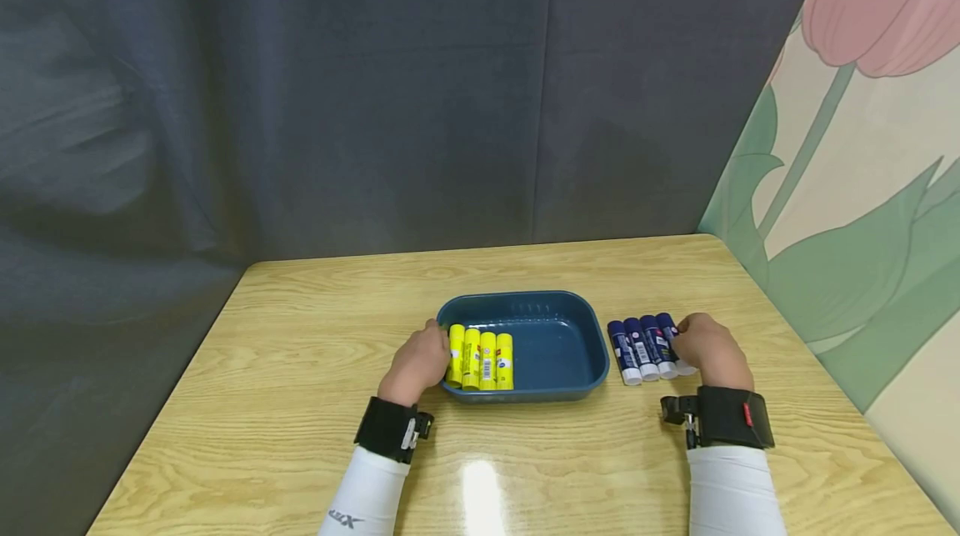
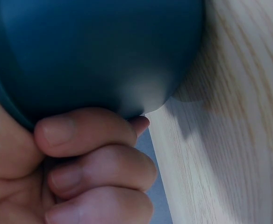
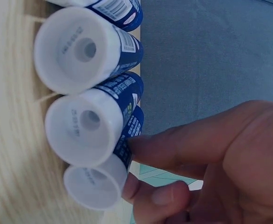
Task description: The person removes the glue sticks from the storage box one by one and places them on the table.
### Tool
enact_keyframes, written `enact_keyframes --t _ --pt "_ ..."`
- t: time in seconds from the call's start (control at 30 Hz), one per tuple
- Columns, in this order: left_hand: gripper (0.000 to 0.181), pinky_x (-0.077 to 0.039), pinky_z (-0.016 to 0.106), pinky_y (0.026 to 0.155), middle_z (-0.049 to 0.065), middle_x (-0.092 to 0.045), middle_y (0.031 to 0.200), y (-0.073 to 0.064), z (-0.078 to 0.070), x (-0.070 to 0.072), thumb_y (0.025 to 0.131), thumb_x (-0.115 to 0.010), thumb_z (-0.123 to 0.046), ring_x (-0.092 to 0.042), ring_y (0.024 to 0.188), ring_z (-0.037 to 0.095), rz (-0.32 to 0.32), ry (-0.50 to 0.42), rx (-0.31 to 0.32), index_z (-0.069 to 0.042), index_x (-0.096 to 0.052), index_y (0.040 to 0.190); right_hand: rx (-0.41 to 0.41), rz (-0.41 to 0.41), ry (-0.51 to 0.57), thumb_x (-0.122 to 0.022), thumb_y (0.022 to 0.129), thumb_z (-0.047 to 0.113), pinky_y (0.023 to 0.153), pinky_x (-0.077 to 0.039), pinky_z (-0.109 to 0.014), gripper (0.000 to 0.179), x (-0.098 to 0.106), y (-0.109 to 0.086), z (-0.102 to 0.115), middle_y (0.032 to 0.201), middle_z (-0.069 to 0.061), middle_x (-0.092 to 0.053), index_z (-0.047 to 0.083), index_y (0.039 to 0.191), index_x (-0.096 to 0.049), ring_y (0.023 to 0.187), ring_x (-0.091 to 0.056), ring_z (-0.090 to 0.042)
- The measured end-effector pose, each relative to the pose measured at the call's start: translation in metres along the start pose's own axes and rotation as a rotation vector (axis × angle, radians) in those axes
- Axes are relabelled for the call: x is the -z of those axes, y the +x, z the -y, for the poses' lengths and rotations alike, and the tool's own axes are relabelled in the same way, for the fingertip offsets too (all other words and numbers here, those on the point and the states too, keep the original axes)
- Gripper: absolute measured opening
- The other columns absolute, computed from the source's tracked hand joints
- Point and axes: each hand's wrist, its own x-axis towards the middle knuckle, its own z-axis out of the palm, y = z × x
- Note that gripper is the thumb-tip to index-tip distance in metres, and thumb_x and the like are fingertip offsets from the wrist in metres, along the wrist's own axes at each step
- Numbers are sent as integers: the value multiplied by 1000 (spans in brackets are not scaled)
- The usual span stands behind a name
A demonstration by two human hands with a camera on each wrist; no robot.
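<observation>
So I'm standing here watching someone at a wood-grain table [image 1: 262, 403] with both hands busy, and naturally I'm squinting at labels. Left hand [image 1: 418, 359] has its fingers curled up against the left end of a dark blue tray [image 1: 558, 344], gripping the rim. In that tray, at the left end, four yellow tubes [image 1: 471, 359] lie side by side. One has a barcode [image 1: 487, 368] facing up, and there are bits of red and blue print on the yellow, but the lettering's too small for me to read any brand. Right hand [image 1: 712, 346] is over by four navy tubes [image 1: 639, 346], lined up on the table just right of the tray, and it's pinching the rightmost one, thumb on the navy wrapper and a finger on the far side, so a narrow grip. These have white ends [image 3: 52, 51] toward the person, stamped with tiny codes that seem to start with "25", the rest is mush. There's a barcode [image 3: 113, 8] on the navy labels too, plus pale small print I can't make out. The left white sleeve [image 1: 367, 490] has a logo, maybe "XTP", don't quote me. Right wrist strap [image 1: 726, 417] is black with a little red tag [image 1: 747, 413], text unreadable from here.
</observation>
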Motion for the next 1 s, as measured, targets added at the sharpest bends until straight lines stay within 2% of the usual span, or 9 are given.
enact_keyframes --t 0.27,1.0 --pt "43 -36 28 50 8 -46 69 0 -1 1 109 -32 -18 -49 56 20 4 11 10 14 -42 136 -2 20 20 -48 97 8 90 -45 -60 43 0 -1 3 127 -41 -48 -18 131 -46 106 -52 -48" --pt "45 -37 28 51 8 -47 71 -1 0 1 110 -32 -20 -49 57 20 11 -8 21 14 -40 139 42 25 16 -45 94 10 88 -47 -60 47 4 -5 0 127 -42 -48 -20 129 -46 110 -52 -53"
